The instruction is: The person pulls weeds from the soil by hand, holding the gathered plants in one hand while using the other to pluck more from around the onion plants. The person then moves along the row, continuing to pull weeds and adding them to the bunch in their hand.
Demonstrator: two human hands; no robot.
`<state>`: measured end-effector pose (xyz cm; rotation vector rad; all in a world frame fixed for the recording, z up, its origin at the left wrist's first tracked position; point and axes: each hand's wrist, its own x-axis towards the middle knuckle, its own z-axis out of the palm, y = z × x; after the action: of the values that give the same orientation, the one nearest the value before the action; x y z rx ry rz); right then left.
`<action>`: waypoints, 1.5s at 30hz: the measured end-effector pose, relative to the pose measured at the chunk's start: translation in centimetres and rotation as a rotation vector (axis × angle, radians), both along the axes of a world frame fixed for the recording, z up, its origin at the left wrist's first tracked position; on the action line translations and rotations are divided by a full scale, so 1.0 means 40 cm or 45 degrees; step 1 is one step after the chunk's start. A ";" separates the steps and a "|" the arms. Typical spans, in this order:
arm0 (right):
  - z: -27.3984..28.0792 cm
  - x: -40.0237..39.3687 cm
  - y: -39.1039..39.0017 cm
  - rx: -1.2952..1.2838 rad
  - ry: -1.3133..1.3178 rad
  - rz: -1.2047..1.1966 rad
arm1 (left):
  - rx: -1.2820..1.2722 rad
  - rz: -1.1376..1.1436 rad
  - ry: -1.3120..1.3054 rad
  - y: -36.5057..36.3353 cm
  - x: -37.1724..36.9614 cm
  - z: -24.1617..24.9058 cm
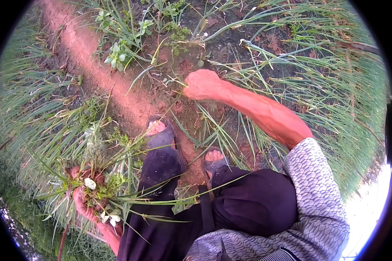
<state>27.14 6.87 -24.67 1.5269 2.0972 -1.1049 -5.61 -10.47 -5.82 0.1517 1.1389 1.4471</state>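
Note:
My left hand is closed round a bunch of pulled weeds, with grass blades and leafy stems sticking out on several sides. It is held low at the left, beside my knee. My right hand reaches forward, close to the soil, with its fingers curled in. A thin green weed shows at the fingertips; the fingers themselves are mostly hidden by the back of the hand. Around that hand grow slender onion-like plants, some leaning over.
A strip of bare reddish soil runs diagonally from the upper left to my sandalled feet. Broad-leaved weeds grow beside it. Dense rows of green stalks stand on the left, with more at the right.

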 end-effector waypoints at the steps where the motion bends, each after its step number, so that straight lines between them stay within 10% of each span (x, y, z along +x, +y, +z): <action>1: 0.018 0.014 -0.014 -0.054 0.102 -0.031 | -0.023 0.035 0.059 -0.004 -0.003 0.000; 8: -0.044 0.048 0.039 0.663 0.102 -0.160 | 0.100 -0.088 -0.206 0.018 0.013 0.003; 13: -0.072 0.034 0.101 0.532 -0.224 0.114 | 0.013 -0.015 0.319 -0.032 -0.037 -0.031; 23: -0.073 0.025 0.097 0.293 0.117 0.121 | 0.104 -0.109 -0.261 0.008 0.006 0.003; 45: -0.122 -0.067 0.237 0.734 0.019 0.105 | -0.029 -0.006 -0.019 0.022 -0.009 0.002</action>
<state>24.45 16.33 -29.56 1.6368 2.6069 -0.4964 -5.96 -9.59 -5.74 0.1274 1.1415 1.4285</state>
